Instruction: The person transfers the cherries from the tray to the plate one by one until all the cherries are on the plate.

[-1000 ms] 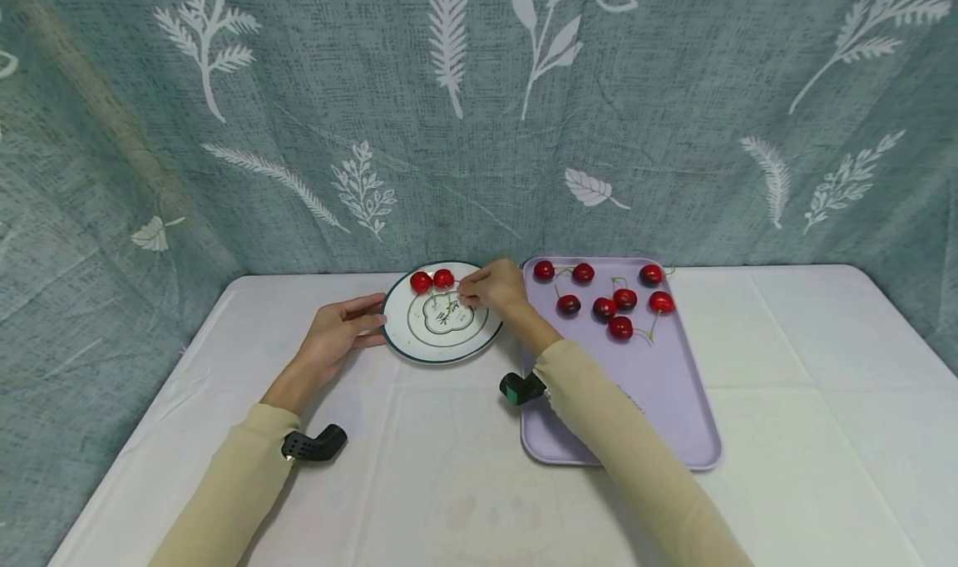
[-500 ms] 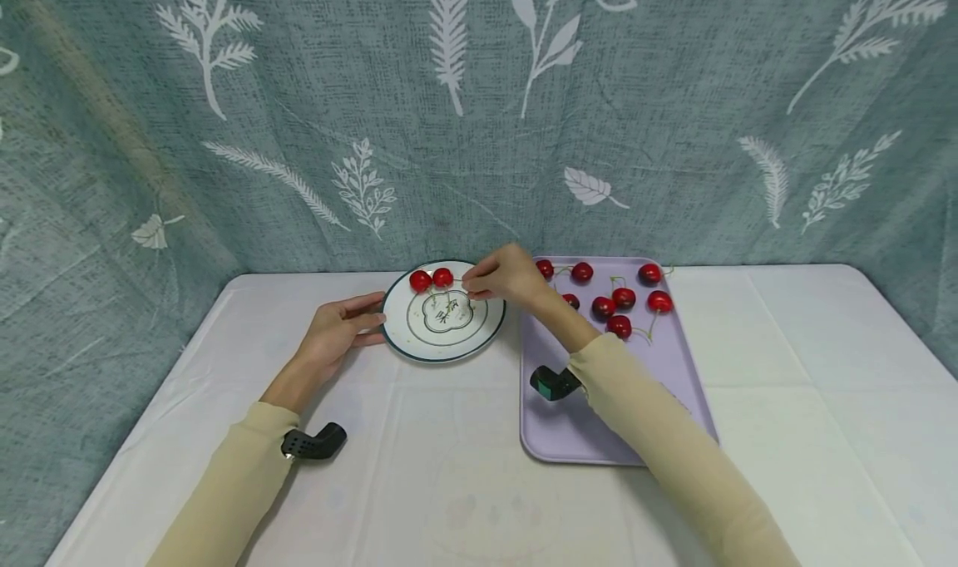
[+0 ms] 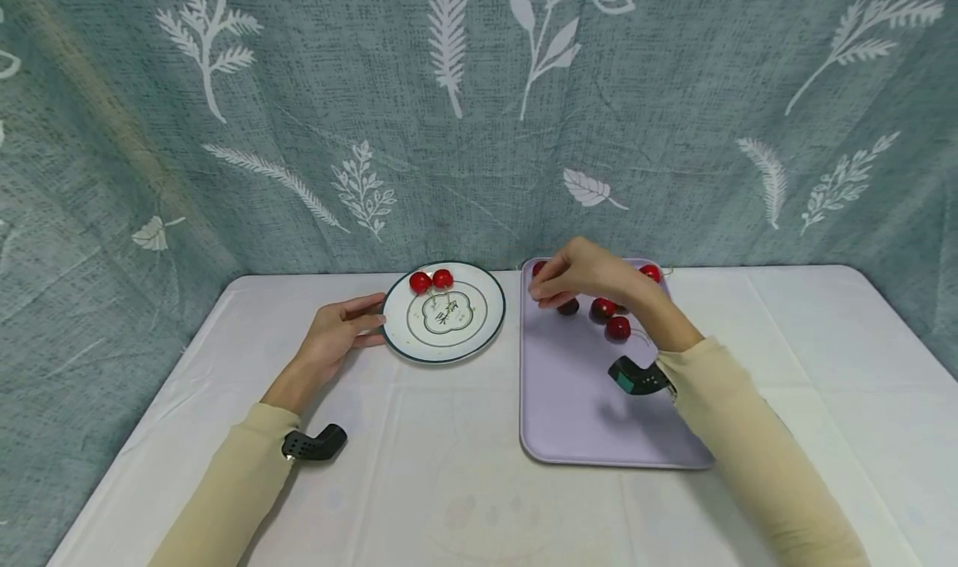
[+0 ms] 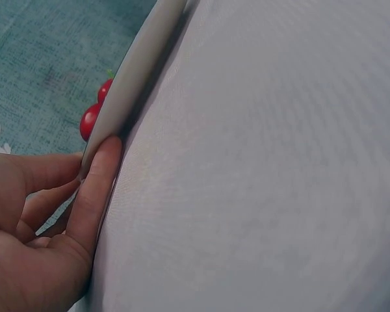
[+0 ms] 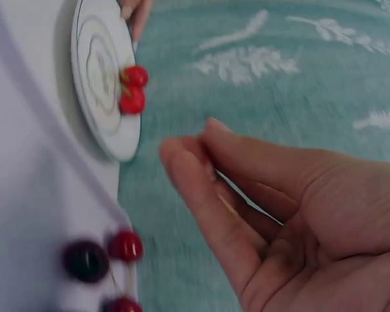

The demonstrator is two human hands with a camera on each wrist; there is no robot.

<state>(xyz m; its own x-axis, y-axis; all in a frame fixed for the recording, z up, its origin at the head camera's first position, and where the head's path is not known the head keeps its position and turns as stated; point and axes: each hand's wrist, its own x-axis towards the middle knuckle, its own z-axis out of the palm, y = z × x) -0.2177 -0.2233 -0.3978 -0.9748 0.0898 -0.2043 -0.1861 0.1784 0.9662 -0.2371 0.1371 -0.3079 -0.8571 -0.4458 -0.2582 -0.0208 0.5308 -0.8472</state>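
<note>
My left hand (image 3: 335, 334) is at the left side of a white plate (image 3: 479, 334) with a dark blue rim. In the left wrist view its thumb and fingers pinch the plate's edge. Two bright red cherries (image 3: 420, 283) with green stems lie together toward the back of the plate. Above the back left part of a lilac tray (image 3: 561, 417) hangs my right hand (image 3: 580, 274); its fingers are loosely bent and hold nothing visible. Darker cherries (image 3: 617, 328) lie on the tray below and beside that hand, some hidden by it. More cherries (image 5: 125, 246) show in the right wrist view.
A white cloth (image 3: 419, 451) covers the table. Behind it hangs a green curtain (image 3: 479, 176) with white leaf prints. A strip of cloth separates the plate from the tray. Each wrist wears a black camera (image 3: 314, 443).
My right hand has left the cherry stem at the plate and moved right, over the tray. The left hand, the plate and its two cherries have barely moved.
</note>
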